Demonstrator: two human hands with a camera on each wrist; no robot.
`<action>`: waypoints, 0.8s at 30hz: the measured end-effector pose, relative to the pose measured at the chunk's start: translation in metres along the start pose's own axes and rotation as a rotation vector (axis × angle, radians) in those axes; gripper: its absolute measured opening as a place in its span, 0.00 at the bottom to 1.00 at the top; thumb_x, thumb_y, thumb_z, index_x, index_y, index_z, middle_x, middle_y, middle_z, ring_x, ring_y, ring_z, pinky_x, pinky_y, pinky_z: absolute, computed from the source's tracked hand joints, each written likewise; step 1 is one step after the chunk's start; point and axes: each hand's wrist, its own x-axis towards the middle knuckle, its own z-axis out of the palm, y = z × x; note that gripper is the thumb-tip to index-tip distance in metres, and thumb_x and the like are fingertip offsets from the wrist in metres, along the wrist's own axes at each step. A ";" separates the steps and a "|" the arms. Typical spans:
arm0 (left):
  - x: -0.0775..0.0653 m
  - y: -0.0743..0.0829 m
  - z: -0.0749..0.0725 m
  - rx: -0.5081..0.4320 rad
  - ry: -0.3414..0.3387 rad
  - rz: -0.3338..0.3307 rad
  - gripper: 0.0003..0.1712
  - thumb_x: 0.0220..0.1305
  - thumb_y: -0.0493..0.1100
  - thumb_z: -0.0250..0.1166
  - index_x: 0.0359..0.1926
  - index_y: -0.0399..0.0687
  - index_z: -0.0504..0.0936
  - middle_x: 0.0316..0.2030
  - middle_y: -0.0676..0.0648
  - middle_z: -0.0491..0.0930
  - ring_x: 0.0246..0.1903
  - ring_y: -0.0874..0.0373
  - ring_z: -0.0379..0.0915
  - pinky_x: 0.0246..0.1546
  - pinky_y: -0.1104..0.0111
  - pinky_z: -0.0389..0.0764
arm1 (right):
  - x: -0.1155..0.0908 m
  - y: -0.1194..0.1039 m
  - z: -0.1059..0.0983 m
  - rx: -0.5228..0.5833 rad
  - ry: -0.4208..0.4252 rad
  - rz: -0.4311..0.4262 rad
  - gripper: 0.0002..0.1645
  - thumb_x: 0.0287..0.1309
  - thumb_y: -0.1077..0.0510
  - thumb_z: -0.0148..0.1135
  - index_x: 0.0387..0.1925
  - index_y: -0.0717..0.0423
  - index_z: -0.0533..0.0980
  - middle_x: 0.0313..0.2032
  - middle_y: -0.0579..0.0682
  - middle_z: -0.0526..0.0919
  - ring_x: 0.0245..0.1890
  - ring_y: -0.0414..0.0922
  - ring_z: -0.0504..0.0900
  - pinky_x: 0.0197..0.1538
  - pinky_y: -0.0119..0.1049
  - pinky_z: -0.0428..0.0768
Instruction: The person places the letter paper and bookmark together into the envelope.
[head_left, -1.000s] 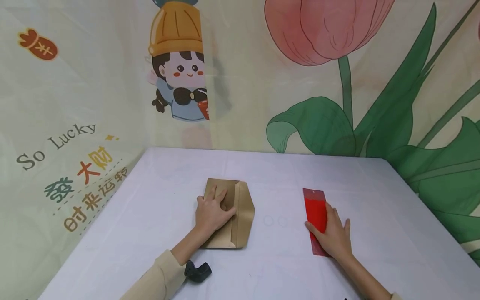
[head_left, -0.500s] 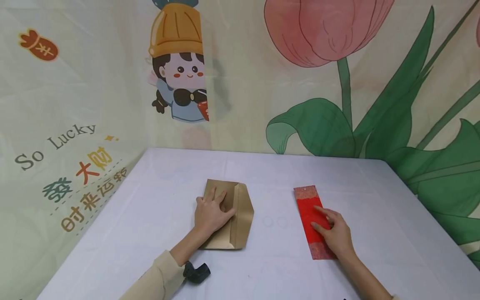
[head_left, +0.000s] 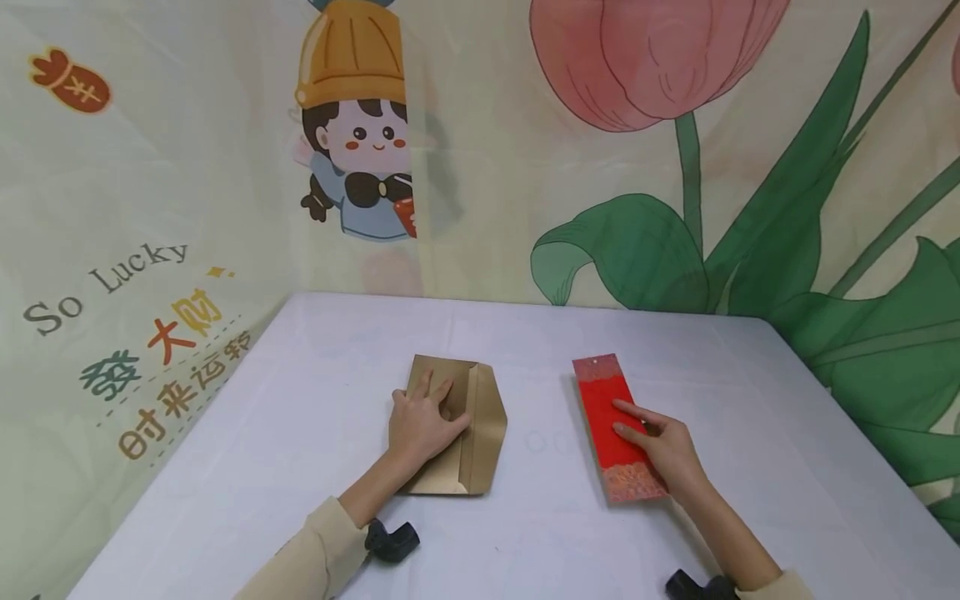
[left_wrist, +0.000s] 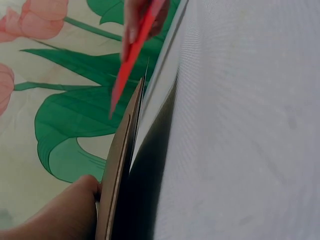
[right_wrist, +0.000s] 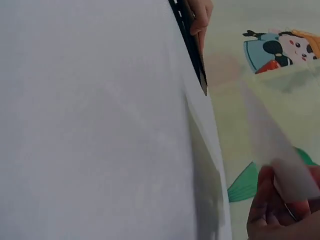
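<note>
Right hand [head_left: 667, 454] is pinching the red strip [head_left: 606, 417] between thumb and fingers; wrist views are showing it raised off the desk [head_left: 540, 533], its underside looking pale. Left hand [head_left: 423, 429] is resting on the brown envelope [head_left: 480, 442], fingers spread, not gripping. Envelope is lying to the strip's left, the two standing apart, its flap [head_left: 492, 429] pointing rightward, folded out. Progress (judged): strip's pick-up appears done; its release is pending, and the flap is not yet folded over.
</note>
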 end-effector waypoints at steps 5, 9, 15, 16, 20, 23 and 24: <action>0.000 0.001 -0.001 -0.013 -0.008 -0.006 0.38 0.40 0.64 0.59 0.54 0.53 0.76 0.59 0.39 0.66 0.37 0.39 0.67 0.35 0.58 0.64 | 0.002 -0.032 0.036 0.164 -0.206 -0.037 0.37 0.53 0.54 0.60 0.64 0.39 0.59 0.66 0.55 0.54 0.62 0.53 0.58 0.48 0.37 0.75; -0.001 0.002 0.000 -0.029 -0.032 -0.012 0.37 0.43 0.64 0.58 0.54 0.53 0.76 0.60 0.39 0.65 0.43 0.36 0.67 0.38 0.56 0.62 | 0.002 -0.045 0.074 0.241 -0.336 -0.111 0.44 0.51 0.62 0.61 0.67 0.44 0.53 0.66 0.55 0.53 0.58 0.54 0.67 0.46 0.38 0.76; -0.001 0.001 0.001 -0.006 -0.027 -0.007 0.36 0.44 0.64 0.58 0.54 0.54 0.76 0.60 0.39 0.66 0.45 0.38 0.67 0.38 0.57 0.63 | 0.003 -0.048 0.107 0.226 -0.428 -0.275 0.48 0.50 0.67 0.60 0.68 0.56 0.46 0.67 0.60 0.51 0.57 0.57 0.68 0.46 0.38 0.76; -0.001 0.001 0.001 -0.001 -0.021 -0.003 0.36 0.44 0.64 0.58 0.54 0.54 0.76 0.60 0.39 0.66 0.46 0.39 0.68 0.37 0.57 0.63 | 0.004 -0.048 0.110 0.217 -0.441 -0.295 0.48 0.50 0.67 0.60 0.68 0.57 0.46 0.66 0.61 0.51 0.57 0.58 0.68 0.46 0.38 0.76; 0.000 0.000 0.000 0.006 -0.009 0.007 0.36 0.44 0.65 0.58 0.54 0.53 0.76 0.59 0.39 0.66 0.47 0.40 0.68 0.37 0.57 0.63 | 0.002 -0.046 0.117 0.210 -0.520 -0.303 0.49 0.50 0.66 0.61 0.68 0.59 0.45 0.64 0.64 0.57 0.55 0.57 0.70 0.46 0.37 0.75; 0.000 0.000 0.000 0.006 -0.012 0.011 0.37 0.44 0.65 0.58 0.54 0.53 0.76 0.59 0.38 0.66 0.48 0.42 0.68 0.37 0.58 0.63 | -0.002 -0.046 0.120 0.196 -0.565 -0.283 0.49 0.49 0.65 0.61 0.68 0.59 0.45 0.63 0.64 0.59 0.55 0.55 0.71 0.46 0.37 0.76; 0.000 0.000 0.000 0.007 -0.014 0.011 0.37 0.44 0.65 0.58 0.55 0.53 0.76 0.59 0.38 0.66 0.49 0.42 0.68 0.36 0.58 0.62 | -0.003 -0.046 0.121 0.198 -0.577 -0.280 0.49 0.49 0.65 0.61 0.68 0.60 0.46 0.63 0.64 0.58 0.54 0.55 0.72 0.46 0.37 0.76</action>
